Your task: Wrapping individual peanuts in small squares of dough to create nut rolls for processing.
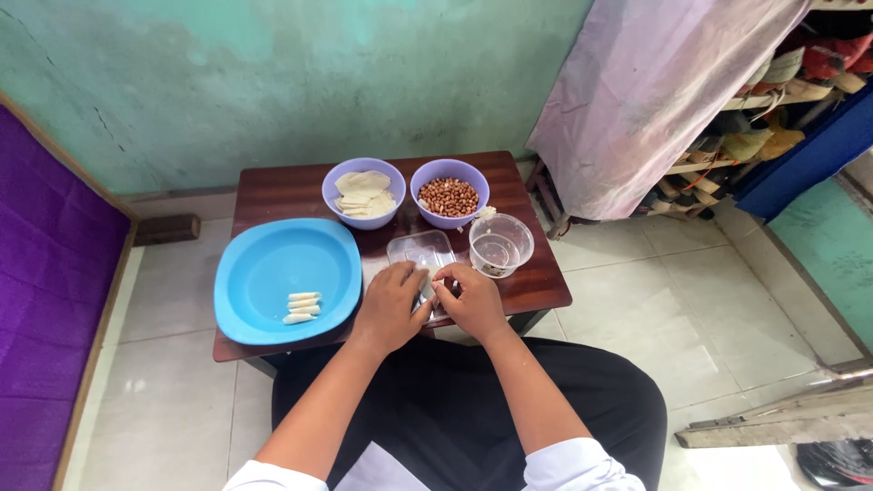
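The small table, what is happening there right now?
A person sits at a low brown table with both hands together over a clear flat tray. The left hand and right hand pinch something small and pale; what it is cannot be told. A blue plate holds three white rolls. Behind stand a bowl of pale wrappers, a bowl of peanuts and a clear cup.

A purple bowl of peanuts sits beside a clear plastic cup.
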